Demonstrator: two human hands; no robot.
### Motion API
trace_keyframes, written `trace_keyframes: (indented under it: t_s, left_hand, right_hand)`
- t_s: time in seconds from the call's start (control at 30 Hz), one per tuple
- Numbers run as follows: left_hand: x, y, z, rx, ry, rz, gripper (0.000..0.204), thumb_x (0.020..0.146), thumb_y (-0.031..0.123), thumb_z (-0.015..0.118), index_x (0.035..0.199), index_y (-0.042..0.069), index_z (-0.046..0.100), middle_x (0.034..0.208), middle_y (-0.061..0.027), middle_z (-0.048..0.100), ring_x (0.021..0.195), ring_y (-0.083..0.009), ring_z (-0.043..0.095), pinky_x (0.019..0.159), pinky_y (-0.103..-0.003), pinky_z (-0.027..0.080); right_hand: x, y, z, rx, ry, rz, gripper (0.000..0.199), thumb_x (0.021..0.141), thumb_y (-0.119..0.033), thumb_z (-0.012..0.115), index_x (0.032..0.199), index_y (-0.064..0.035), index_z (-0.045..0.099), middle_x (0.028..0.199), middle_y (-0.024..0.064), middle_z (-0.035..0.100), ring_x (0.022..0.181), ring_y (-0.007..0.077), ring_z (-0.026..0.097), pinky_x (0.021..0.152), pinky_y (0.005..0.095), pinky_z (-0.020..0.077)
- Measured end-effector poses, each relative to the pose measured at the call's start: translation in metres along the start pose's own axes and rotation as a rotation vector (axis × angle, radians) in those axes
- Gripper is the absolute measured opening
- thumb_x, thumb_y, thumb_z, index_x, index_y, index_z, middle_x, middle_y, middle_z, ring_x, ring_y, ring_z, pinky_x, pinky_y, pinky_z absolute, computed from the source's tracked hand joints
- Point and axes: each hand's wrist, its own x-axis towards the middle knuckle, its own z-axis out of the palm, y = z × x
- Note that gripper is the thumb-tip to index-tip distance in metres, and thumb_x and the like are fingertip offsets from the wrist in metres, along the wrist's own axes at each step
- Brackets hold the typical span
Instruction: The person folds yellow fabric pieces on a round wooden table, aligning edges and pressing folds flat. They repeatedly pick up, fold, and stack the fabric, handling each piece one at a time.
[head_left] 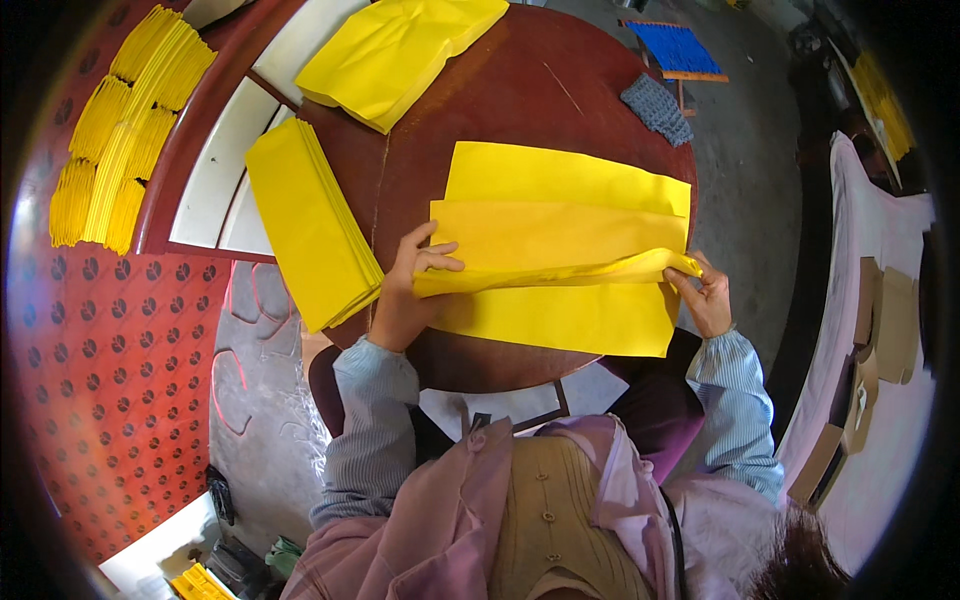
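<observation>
**A:** In the head view, where is the sheet against the hands?

**B:** The yellow paper sheet (560, 250) lies across the near half of the round wooden table (520, 90). Its near fold is lifted into a long ridge running between the two hands. The left hand (405, 290) pinches the ridge's left end, thumb on top and fingers curled beneath. The right hand (708, 295) grips the right end, fingers closed around the paper's corner.

**A:** Edges and room?

**B:** The sheet's near edge sits close to the table rim by the person's body. Its left edge almost meets a stack of folded yellow paper (310, 230), which overhangs the table's left rim. Bare wood lies open beyond the sheet's far edge, up to a second yellow pile (400, 50) at the far rim.

**A:** Counts?

**B:** One sheet in hand, two yellow stacks on the table, one grey knitted cloth (657, 108) at the far right rim. Off the table: one spread of yellow bundles (125, 120) at the left, and one blue-topped stool (675, 50) on the floor.
</observation>
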Motion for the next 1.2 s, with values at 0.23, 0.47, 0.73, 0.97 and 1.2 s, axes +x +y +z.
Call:
trace_keyframes:
  t_s: [0.23,0.47,0.73,0.97,1.2]
  left_hand:
    - [0.01,-0.021,0.021,-0.151,0.259,-0.165,0.077,0.088,-0.003,0.078,0.151,-0.005,0.034,0.13,-0.018,0.068,0.129,-0.0241,0.062,0.11,-0.033,0.047]
    - [0.007,-0.025,0.012,0.008,0.217,-0.128,0.045,0.089,-0.002,0.076,0.132,-0.006,0.062,0.147,-0.0148,0.048,0.132,-0.0241,0.057,0.11,-0.033,0.048]
    - [0.014,-0.011,0.006,-0.163,0.133,-0.292,0.058,0.095,-0.005,0.07,0.143,-0.003,0.037,0.134,-0.019,0.064,0.125,-0.0254,0.065,0.106,-0.031,0.051]
    - [0.014,-0.014,0.013,0.031,0.208,-0.113,0.035,0.093,-0.003,0.074,0.123,-0.003,0.056,0.136,-0.0157,0.062,0.124,-0.0231,0.064,0.106,-0.032,0.049]
    - [0.011,-0.023,0.013,0.183,0.309,-0.111,0.021,0.09,-0.001,0.077,0.106,-0.002,0.064,0.128,-0.0121,0.062,0.116,-0.0235,0.064,0.111,-0.037,0.043]
  right_hand:
    - [-0.01,-0.004,0.023,0.07,0.233,0.155,0.024,0.1,-0.016,0.075,0.12,-0.0035,0.076,0.112,0.0051,0.073,0.106,0.0182,0.069,0.097,0.0314,0.0509]
    - [-0.01,0.009,0.022,0.347,0.259,0.085,0.021,0.098,-0.021,0.079,0.115,-0.0098,0.081,0.101,0.0017,0.063,0.102,0.0161,0.062,0.101,0.033,0.0463]
    - [0.005,-0.001,0.011,0.225,0.199,0.156,0.025,0.098,-0.03,0.079,0.114,-0.0114,0.082,0.099,0.0036,0.064,0.1,0.0179,0.061,0.101,0.0386,0.0457]
    - [-0.001,0.01,0.021,0.137,0.278,0.12,0.027,0.102,-0.031,0.073,0.11,-0.0063,0.077,0.098,0.0064,0.065,0.095,0.0204,0.063,0.093,0.0375,0.0488]
    - [-0.011,0.017,0.035,-0.274,0.435,0.013,0.019,0.102,-0.021,0.073,0.103,-0.002,0.071,0.094,0.0073,0.056,0.091,0.0209,0.056,0.084,0.0335,0.0475]
